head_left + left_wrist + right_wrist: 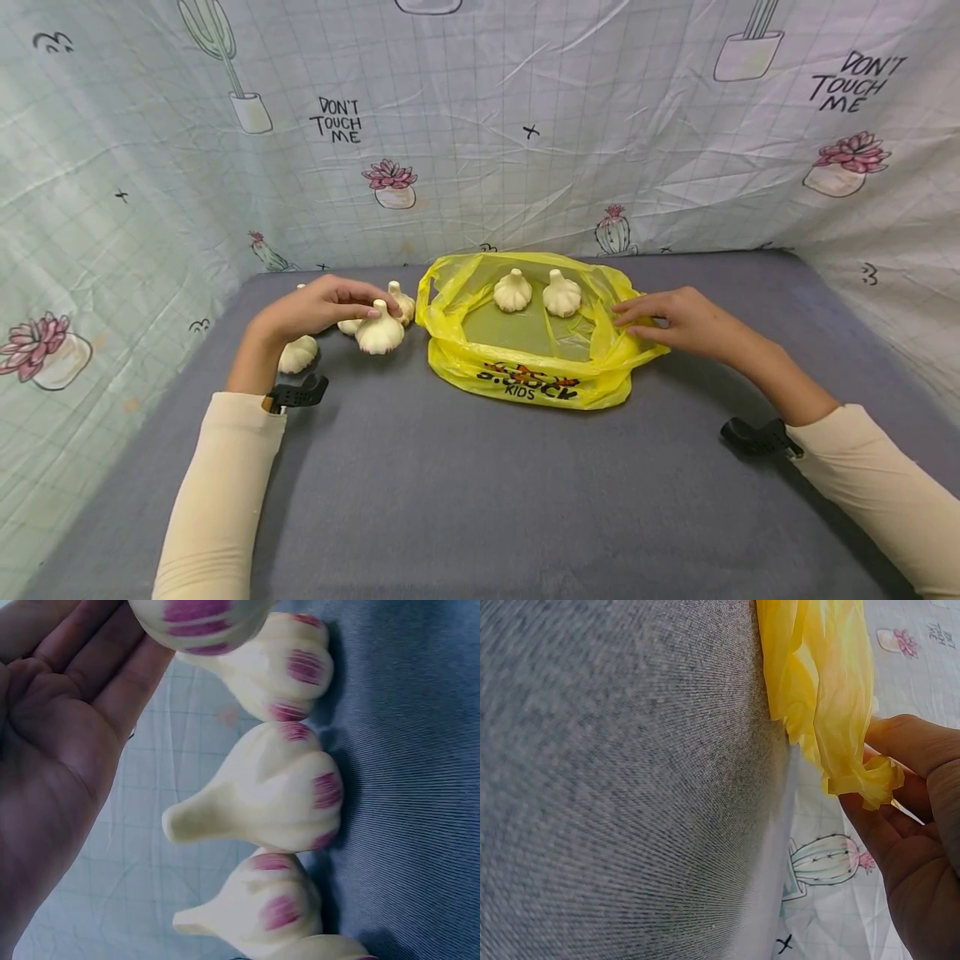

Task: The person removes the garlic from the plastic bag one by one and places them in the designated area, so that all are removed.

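My left hand (322, 307) pinches a white garlic bulb (379, 332) by its stem, left of the yellow plastic bag (528, 371). In the left wrist view, the held bulb (206, 622) shows purple streaks and hangs at the top edge. Other garlic bulbs (277, 799) stand in a row behind it, partly covered by the hand in the head view. Two garlic bulbs (513, 292) sit inside the wide-open bag. At its right side, my right hand (682, 321) holds the rim, and the right wrist view shows crumpled yellow plastic (840, 697) between thumb and fingers.
A grey cloth (480, 492) covers the table. One garlic bulb (297, 355) lies near the left wrist. Behind and at the sides hangs a printed fabric backdrop (465, 158) with plant drawings. Black camera mounts (753, 437) sit on both wrists.
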Motion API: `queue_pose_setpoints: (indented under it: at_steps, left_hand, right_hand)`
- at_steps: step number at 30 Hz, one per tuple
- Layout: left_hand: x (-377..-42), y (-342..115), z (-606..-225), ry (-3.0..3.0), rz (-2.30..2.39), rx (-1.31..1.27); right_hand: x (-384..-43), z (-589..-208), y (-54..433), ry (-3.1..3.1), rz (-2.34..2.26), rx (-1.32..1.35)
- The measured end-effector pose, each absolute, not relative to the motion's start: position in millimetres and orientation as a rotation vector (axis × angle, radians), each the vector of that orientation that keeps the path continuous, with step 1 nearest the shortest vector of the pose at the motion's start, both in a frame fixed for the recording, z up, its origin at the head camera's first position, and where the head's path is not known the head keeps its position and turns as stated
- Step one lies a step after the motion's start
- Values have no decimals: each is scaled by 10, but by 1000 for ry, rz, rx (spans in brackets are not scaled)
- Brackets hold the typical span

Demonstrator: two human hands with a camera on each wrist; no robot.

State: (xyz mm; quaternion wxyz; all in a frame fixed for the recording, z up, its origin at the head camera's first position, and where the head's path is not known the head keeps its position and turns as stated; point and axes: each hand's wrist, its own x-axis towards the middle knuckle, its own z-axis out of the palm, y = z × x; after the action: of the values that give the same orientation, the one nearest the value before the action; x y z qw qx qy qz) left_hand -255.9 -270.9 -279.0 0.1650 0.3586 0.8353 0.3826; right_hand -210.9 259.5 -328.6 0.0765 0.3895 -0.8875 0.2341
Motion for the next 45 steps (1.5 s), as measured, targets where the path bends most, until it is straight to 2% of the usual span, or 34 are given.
queue_pose_setpoints:
  at_steps: [29, 45]
  left_hand:
    - [-2422, -2977, -2877, 2365, 1103, 872]
    - [-2411, -3107, -2901, 2364, 1114, 951]
  right_hand:
    - [-2102, -3319, 2610, -2677, 742, 1149]
    - [-2104, -3333, 2583, -2697, 731, 1141]
